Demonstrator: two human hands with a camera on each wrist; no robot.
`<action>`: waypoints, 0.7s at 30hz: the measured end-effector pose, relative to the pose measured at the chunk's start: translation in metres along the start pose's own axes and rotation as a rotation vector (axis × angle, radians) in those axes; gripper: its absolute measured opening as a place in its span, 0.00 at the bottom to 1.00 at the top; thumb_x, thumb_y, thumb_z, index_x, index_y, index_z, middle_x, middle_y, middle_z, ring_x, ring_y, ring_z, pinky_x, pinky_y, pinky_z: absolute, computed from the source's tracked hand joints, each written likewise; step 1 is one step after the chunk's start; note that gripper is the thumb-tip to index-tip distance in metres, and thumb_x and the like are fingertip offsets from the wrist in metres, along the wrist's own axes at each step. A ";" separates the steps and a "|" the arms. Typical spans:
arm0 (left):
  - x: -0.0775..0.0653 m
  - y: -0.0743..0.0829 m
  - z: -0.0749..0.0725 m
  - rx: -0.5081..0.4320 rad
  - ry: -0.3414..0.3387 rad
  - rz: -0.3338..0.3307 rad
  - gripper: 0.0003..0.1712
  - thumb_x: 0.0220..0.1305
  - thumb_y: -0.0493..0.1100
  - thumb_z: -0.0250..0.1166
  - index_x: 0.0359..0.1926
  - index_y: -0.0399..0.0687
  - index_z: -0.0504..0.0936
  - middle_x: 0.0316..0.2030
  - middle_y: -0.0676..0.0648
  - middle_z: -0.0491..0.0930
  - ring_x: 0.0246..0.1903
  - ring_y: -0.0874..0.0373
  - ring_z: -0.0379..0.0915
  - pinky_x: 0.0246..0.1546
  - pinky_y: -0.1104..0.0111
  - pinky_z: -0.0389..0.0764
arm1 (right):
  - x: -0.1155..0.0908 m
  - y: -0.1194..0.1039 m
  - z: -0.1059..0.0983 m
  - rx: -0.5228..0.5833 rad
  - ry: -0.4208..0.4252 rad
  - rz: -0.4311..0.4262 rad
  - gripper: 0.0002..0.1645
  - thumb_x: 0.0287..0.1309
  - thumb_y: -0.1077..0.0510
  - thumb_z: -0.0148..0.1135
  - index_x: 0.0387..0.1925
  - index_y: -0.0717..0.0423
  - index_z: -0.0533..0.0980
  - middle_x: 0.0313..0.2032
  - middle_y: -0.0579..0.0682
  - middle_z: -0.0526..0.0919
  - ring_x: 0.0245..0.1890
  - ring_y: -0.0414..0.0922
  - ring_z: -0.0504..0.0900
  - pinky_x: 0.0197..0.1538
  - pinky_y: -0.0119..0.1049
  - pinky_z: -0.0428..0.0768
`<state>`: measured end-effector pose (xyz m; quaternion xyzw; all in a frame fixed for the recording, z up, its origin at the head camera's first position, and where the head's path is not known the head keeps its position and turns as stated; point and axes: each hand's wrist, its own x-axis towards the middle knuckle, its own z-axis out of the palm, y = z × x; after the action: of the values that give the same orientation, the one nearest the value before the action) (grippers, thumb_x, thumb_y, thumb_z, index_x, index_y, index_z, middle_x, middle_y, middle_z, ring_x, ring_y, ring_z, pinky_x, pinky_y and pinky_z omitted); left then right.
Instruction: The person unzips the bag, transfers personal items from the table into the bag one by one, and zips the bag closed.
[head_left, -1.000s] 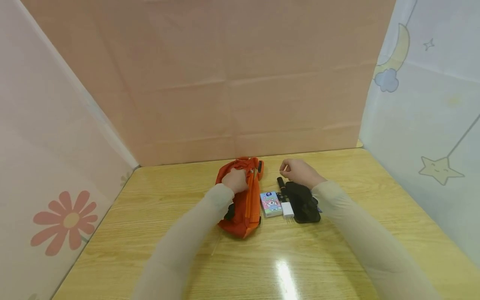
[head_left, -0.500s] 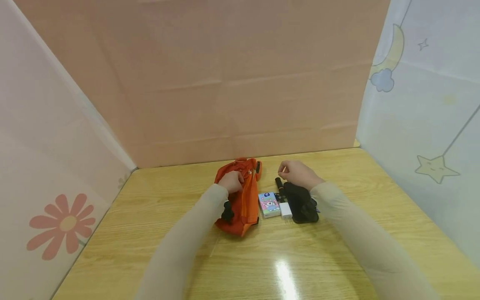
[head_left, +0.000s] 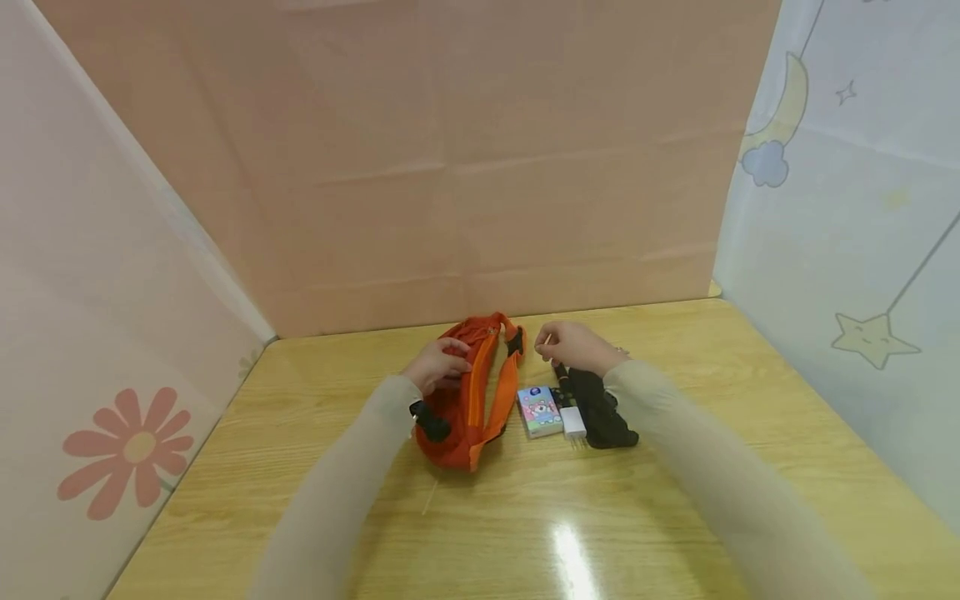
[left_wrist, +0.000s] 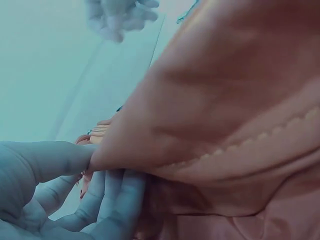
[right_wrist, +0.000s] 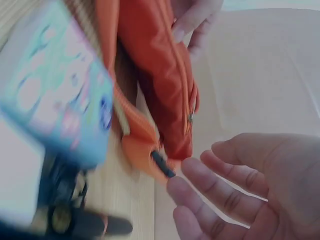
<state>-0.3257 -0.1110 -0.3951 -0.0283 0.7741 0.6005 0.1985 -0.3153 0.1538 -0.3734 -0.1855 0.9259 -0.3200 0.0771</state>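
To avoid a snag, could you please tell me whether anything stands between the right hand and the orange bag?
Nothing separate is visible between the right hand and the orange bag; only its strap and black buckle lie on that side.

In the left wrist view, the bag [left_wrist: 225,95] runs off the right edge and hides some fingertips of the left hand [left_wrist: 52,195]. In the right wrist view, the box [right_wrist: 65,95] blurs, while the picture's edges crop the charger [right_wrist: 17,175] and right hand [right_wrist: 245,192]. From the head, the right sleeve [head_left: 652,392] partly covers a black thing [head_left: 596,412], hard to identify.
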 end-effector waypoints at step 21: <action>0.000 -0.008 0.008 -0.094 -0.008 0.022 0.19 0.62 0.28 0.62 0.52 0.45 0.73 0.36 0.46 0.78 0.30 0.58 0.77 0.34 0.63 0.81 | 0.068 -0.033 0.057 0.829 0.031 0.315 0.34 0.65 0.68 0.55 0.65 0.67 0.50 0.59 0.70 0.68 0.46 0.58 0.83 0.53 0.54 0.77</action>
<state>-0.3210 -0.1061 -0.4036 -0.0267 0.7444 0.6386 0.1935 -0.3534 0.0703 -0.3993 0.0092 0.7374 -0.6512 0.1789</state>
